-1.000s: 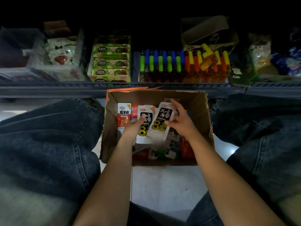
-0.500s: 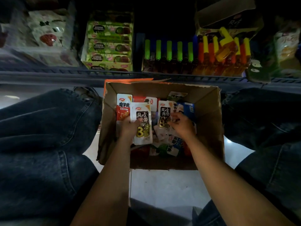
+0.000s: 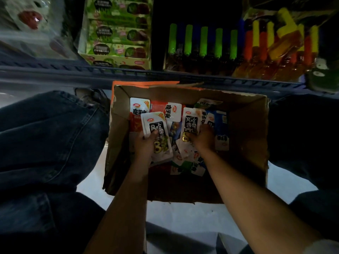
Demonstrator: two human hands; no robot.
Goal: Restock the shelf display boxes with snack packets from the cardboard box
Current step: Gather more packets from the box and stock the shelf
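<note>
Your left hand (image 3: 145, 143) is gripping a small stack of white snack packets with black labels (image 3: 157, 132), thumb curled across the front, inside the open brown cardboard box (image 3: 247, 136). Your right hand (image 3: 203, 137), at 3 o'clock from the left, is pinching another white black-labelled packet (image 3: 190, 123) with curled fingers, among the loose mixed packets (image 3: 185, 158) filling the box. The box is sitting on the pale floor (image 3: 179, 211) between your denim-clad legs (image 3: 45, 136). At 12 o'clock, the dark shelf rail (image 3: 128, 74) is fronting a green display box (image 3: 117, 33).
</note>
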